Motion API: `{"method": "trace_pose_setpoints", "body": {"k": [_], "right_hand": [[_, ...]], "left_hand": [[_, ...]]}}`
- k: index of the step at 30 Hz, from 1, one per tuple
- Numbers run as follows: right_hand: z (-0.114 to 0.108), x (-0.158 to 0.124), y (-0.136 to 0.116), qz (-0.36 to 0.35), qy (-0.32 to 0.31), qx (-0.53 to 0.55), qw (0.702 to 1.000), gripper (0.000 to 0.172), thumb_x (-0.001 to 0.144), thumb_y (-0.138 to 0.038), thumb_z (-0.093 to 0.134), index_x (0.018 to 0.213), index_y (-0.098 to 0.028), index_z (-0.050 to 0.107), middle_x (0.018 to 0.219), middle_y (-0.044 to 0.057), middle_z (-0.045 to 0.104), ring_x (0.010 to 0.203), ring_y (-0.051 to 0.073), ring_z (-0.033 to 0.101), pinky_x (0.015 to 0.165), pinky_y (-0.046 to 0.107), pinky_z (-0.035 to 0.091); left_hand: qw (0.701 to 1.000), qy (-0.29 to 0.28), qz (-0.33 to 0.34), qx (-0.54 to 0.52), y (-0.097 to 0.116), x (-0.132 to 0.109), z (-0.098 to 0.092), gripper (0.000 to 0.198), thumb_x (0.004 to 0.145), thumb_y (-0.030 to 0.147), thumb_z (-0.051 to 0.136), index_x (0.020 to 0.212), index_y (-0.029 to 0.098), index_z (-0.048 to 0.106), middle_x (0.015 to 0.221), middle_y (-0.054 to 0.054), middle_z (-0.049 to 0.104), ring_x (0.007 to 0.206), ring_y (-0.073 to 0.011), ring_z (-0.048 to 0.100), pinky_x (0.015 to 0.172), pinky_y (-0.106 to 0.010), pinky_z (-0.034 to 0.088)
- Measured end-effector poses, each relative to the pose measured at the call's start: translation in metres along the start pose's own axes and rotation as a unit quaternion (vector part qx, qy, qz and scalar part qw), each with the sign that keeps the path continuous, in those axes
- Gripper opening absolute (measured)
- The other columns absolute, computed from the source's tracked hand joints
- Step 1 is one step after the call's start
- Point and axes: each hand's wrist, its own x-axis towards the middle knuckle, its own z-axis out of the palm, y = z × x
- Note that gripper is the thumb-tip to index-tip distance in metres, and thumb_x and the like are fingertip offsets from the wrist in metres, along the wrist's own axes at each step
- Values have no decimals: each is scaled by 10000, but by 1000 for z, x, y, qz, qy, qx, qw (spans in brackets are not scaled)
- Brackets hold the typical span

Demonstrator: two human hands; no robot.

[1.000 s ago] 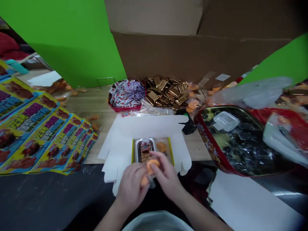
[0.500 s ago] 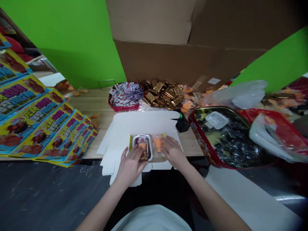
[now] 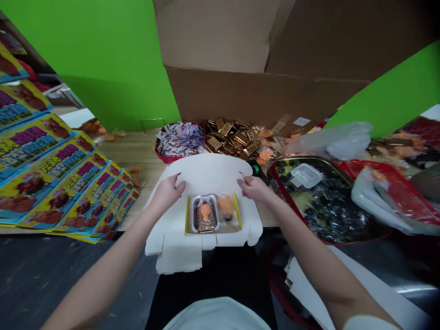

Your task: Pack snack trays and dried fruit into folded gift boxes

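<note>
A white flat cardboard blank (image 3: 209, 169) lies on others like it, with a shallow yellow-edged box (image 3: 238, 211) on it. In the box's left part sits a foil tray (image 3: 217, 215) holding an orange piece (image 3: 205, 211) and a brown-gold packet (image 3: 206, 225). Beside the tray rests another orange piece (image 3: 226, 206) in clear wrap. My left hand (image 3: 168, 190) is at the blank's upper left edge, thumb and forefinger pinched on it. At the upper right edge, my right hand (image 3: 253, 187) has its fingers closed on the blank too.
Behind are a red tray of sachets (image 3: 180, 140) and a heap of gold packets (image 3: 233, 137). A red-rimmed tin (image 3: 285, 195) of dark packets stands right, near a red tray (image 3: 402, 188). Printed yellow boxes (image 3: 68, 178) are stacked left. Cardboard (image 3: 220, 87) rises behind.
Both hands have left the box contents and moved up and outward to the blank's side edges. The tray and orange pieces are now uncovered. The view has shifted slightly.
</note>
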Motion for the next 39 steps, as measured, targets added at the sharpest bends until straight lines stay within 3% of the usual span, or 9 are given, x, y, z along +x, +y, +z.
{"method": "trace_pose_setpoints", "body": {"k": [4,10,14,20,23,26,28,33,39], "right_hand": [[52,-58,6,-57,94,-7,994,363,949,-310,346,1170,-178,602,819,82,661,797,220,617,751,329,477],[112,-154,84,-210,44,-124,969,709,858,-380,568,1484,-245,263,1406,169,435,1289,332,422,990,484,427],[97,-142,81,-245,69,-139,957,819,851,-351,567,1516,-190,118,1533,164,246,1431,337,161,1077,532,337],[56,-67,36,-112,53,103,987,466,785,-440,649,1179,-195,596,1150,116,636,1103,296,580,940,459,480],[50,-44,35,-40,-21,234,971,503,770,-480,648,1184,-200,594,1160,93,644,1041,266,612,885,421,508],[28,-28,36,-2,-2,284,959,472,851,-478,533,1253,-233,559,1201,72,628,1017,216,616,796,344,528],[5,-16,26,-4,6,244,970,425,875,-457,499,1215,-221,592,998,53,682,827,169,634,666,278,515],[-28,13,-21,-34,-138,115,983,285,884,-339,486,755,-163,670,537,-21,574,436,93,497,442,213,397],[-10,-15,-15,-157,-42,-10,987,251,916,-294,465,977,-209,694,800,22,708,703,152,653,619,241,485]], "left_hand": [[998,-10,65,-13,-12,-74,38,423,913,270,375,1303,188,517,1035,-101,624,947,-211,607,861,-333,476],[945,-13,319,74,-69,-164,77,562,849,323,597,1382,240,442,1484,-149,314,1404,-356,207,1104,-543,237],[949,-113,293,-27,-55,-134,58,583,916,345,486,1452,223,290,1502,-115,327,1417,-261,227,1152,-500,170],[917,-240,43,-317,-20,-54,13,782,660,467,737,1307,176,408,1289,-143,554,1161,-302,551,939,-436,476],[897,-205,-37,-389,-20,-41,20,696,605,423,782,1158,158,453,1191,-138,603,1055,-282,610,866,-404,509],[888,-176,-56,-421,-24,-43,34,578,653,426,764,1060,162,450,1151,-127,617,1022,-265,625,836,-390,518],[890,-175,-49,-418,-26,-48,39,569,663,426,765,1057,168,446,1148,-116,617,1034,-261,621,838,-387,519],[899,-163,-62,-401,-27,-53,38,565,669,434,758,1052,181,429,1139,-100,623,1035,-252,622,861,-390,515],[902,-126,-71,-408,-21,-60,42,531,669,438,751,1007,190,425,1075,-70,631,988,-225,631,846,-348,518]]}}
